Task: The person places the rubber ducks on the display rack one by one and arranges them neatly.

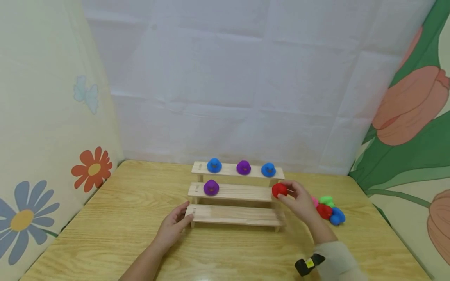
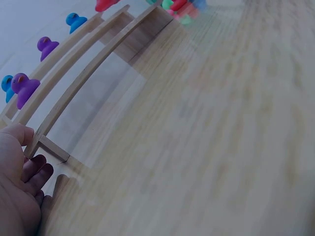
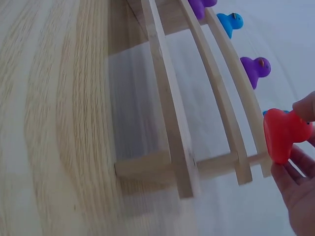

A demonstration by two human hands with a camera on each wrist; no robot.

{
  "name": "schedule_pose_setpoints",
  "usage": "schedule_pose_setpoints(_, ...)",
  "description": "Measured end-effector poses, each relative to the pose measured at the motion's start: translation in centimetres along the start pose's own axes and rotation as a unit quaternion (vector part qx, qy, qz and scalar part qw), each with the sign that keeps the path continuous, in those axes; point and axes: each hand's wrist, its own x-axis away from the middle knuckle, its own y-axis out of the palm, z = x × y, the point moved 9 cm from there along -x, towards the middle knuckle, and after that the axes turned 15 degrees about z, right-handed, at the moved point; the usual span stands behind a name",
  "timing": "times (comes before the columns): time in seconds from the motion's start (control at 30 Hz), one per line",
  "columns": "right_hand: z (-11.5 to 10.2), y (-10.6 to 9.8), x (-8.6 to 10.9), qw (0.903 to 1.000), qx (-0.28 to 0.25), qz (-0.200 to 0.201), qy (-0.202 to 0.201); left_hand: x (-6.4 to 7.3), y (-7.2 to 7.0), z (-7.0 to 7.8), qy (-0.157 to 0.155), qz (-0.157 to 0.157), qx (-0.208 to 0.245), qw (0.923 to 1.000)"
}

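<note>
A three-step wooden shelf [image 1: 235, 214] stands on the table. At its left end, my left hand [image 1: 173, 226] grips the lowest step between thumb and fingers. My right hand [image 1: 299, 201] pinches a red rubber duck [image 1: 279, 190] at the right end of the middle step. In the right wrist view the red duck [image 3: 281, 132] is held by thumb and fingertips; whether it touches the step I cannot tell. A purple duck [image 1: 211, 187] sits at the left of the middle step. On the top step are a blue duck [image 1: 214, 165], another purple duck [image 1: 243, 168] and another blue duck [image 1: 268, 169].
Right of the shelf, a loose pile on the table holds a green duck [image 1: 327, 201], a red duck [image 1: 324, 211], a blue duck [image 1: 337, 216] and a partly hidden pink one [image 1: 314, 201]. A white cloth [image 1: 218, 86] hangs behind the table.
</note>
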Motion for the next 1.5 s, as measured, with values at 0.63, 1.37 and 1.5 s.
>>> schedule_pose_setpoints(0.63,-2.1,6.7,-0.3,0.9971,-0.024,-0.072,-0.003,0.1,-0.1,0.1,0.001,-0.004,0.002,1.0)
schedule_pose_setpoints(1.37,-2.7,10.4,-0.1,0.9947,-0.012,-0.102,0.003,0.1,-0.1,0.1,0.005,-0.001,-0.004,1.0)
schedule_pose_setpoints(1.5,-2.5,10.6,0.0,0.9944,-0.001,-0.105,0.012,0.1,-0.1,0.0,0.005,0.001,-0.004,1.0)
